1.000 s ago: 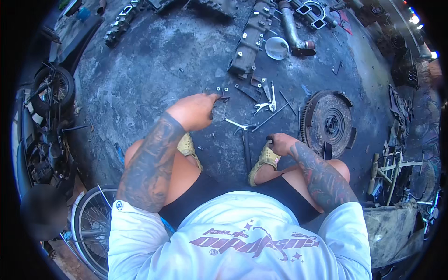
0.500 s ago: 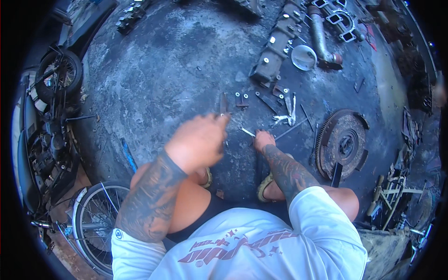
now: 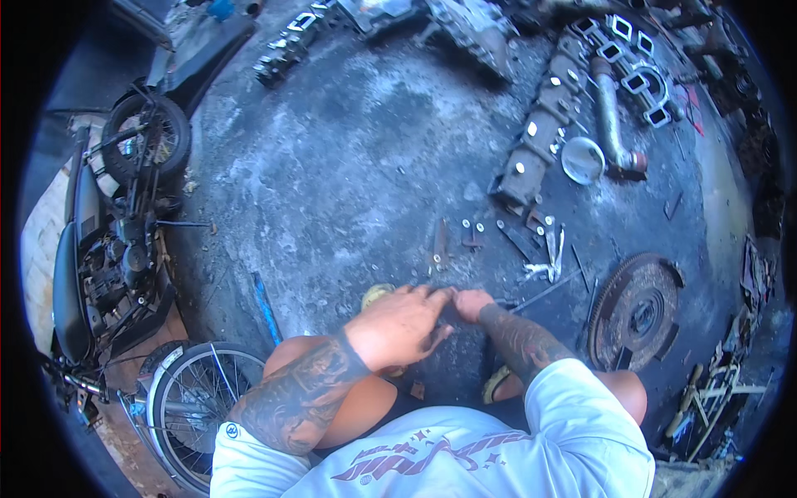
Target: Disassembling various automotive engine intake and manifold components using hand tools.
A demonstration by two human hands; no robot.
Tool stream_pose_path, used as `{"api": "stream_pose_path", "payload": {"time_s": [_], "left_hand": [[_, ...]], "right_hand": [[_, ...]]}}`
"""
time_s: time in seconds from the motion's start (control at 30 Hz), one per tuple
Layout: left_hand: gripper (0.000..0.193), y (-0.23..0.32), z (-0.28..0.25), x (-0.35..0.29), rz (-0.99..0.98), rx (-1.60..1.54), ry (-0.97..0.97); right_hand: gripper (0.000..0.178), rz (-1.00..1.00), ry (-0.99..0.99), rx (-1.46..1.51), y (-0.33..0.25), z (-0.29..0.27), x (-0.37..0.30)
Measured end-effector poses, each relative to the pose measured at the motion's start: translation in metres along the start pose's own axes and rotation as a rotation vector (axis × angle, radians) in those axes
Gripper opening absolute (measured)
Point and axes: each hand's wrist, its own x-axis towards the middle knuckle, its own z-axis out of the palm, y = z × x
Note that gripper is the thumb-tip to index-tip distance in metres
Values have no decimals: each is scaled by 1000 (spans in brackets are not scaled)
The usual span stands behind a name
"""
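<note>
- The left hand point(image 3: 403, 324), low in the middle of the frame, curls palm-down with its fingers bent toward the right hand point(image 3: 473, 304); the two meet fingertip to fingertip just above the knees.
- Something small and dark sits pinched between them, mostly hidden by the left hand's knuckles. Whether either hand is fully clamped on it I cannot tell; both look closed around the same spot.
- It is probably a short metal fastener or fitting like the loose ones on the floor: stiff, fairly light, and likely greasy, so slippery. A fingertip pinch across its sides, with the other hand steadying, looks the safest hold.
- Just above the hands lies a scatter of small grey metal bolts and wrenches point(image 3: 544, 253) on the stained, oily concrete floor point(image 3: 349, 166).
- To the right rests a round, rusty toothed flywheel disc point(image 3: 635, 309), surely heavy and rigid, best gripped by its rim with both hands.
- In the upper right lie a long grey cast-metal engine part with round holes point(image 3: 540, 133), a curved rusty pipe point(image 3: 610, 120) and a shiny round metal lid point(image 3: 583, 159).
- A black motorcycle point(image 3: 108, 241) stands at the left edge, its spoked wheel point(image 3: 195, 398) at the lower left.
</note>
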Motion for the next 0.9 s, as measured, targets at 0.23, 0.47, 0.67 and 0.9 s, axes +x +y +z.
{"api": "stream_pose_path", "payload": {"time_s": [0.23, 0.47, 0.67, 0.9], "left_hand": [[57, -12, -6, -3, 60, -109, -93], [59, -11, -8, -12, 124, -57, -12], [58, 0, 7, -20, 67, 84, 1], [63, 24, 22, -45, 141, 134, -34]], "right_hand": [[36, 577, 274, 359, -3, -14, 28], [30, 694, 127, -21, 98, -68, -106], [21, 622, 261, -65, 118, -132, -243], [15, 58, 801, 1433, 24, -111, -355]]}}
